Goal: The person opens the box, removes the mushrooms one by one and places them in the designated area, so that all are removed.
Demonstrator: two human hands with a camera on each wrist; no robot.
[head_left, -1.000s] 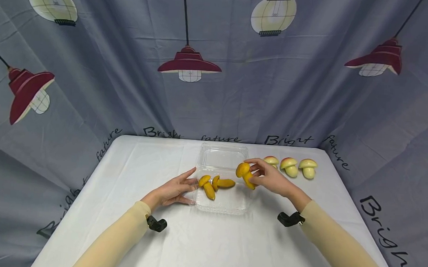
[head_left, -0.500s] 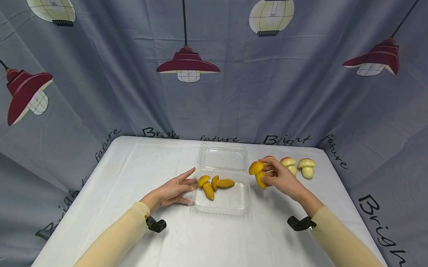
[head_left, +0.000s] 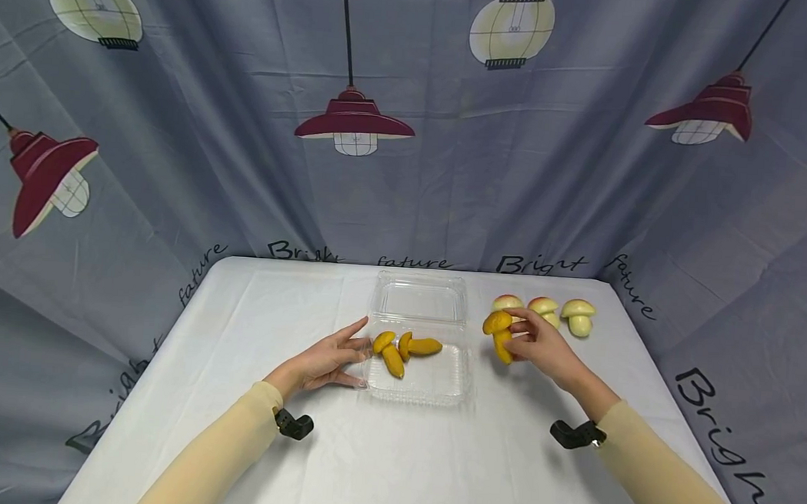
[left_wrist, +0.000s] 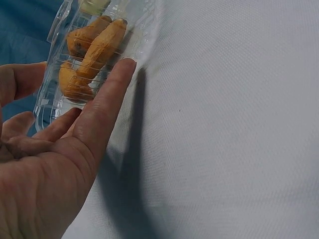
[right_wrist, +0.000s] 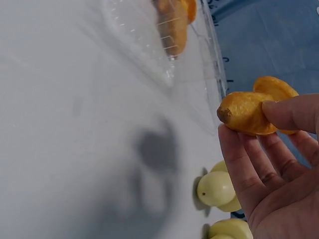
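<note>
My right hand [head_left: 546,349] pinches an orange-yellow toy mushroom [right_wrist: 247,113] by its stem, thumb on one side and fingers on the other. It is lifted off the table, to the right of a clear plastic clamshell box [head_left: 437,389]. The box stands with its lid [head_left: 421,298] folded back. Inside, at the left, lie two more orange-yellow mushrooms, one slanted [head_left: 393,359] and one sideways [head_left: 427,347]. My left hand [head_left: 324,360] rests against the box's left side with its fingers extended.
Three pale mushrooms stand in a row at the back right: one [head_left: 507,301] partly behind my right hand, a middle one [head_left: 544,308] and a right one [head_left: 579,317]. White cloth covers the table [head_left: 390,467]; a grey-blue printed curtain [head_left: 407,198] hangs behind it.
The right hand has carried its mushroom from above the box's right edge rightward, then slightly lower. The left hand and the two mushrooms in the box have stayed put.
</note>
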